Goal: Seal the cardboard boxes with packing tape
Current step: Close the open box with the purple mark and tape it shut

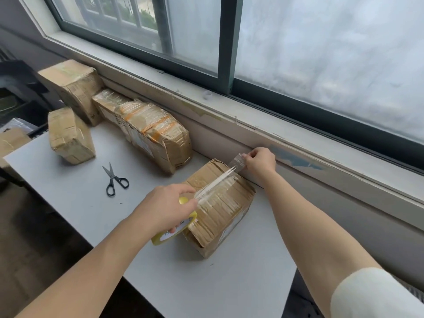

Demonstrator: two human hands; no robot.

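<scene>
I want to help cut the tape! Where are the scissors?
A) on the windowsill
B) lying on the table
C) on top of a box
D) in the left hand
B: the scissors lie on the table, away from both hands; the left hand holds the tape roll, the right hand pinches the tape end.

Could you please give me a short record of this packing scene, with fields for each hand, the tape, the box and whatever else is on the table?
left hand: grips the tape roll at the near end of the box
right hand: pinches the free end of the tape strip at the box's far edge
tape strip: clear, stretched over the box top between both hands
box: creased, on the white table below the window
scissors: on the table left of the box, untouched
other boxes: several, wrapped, further left
</scene>
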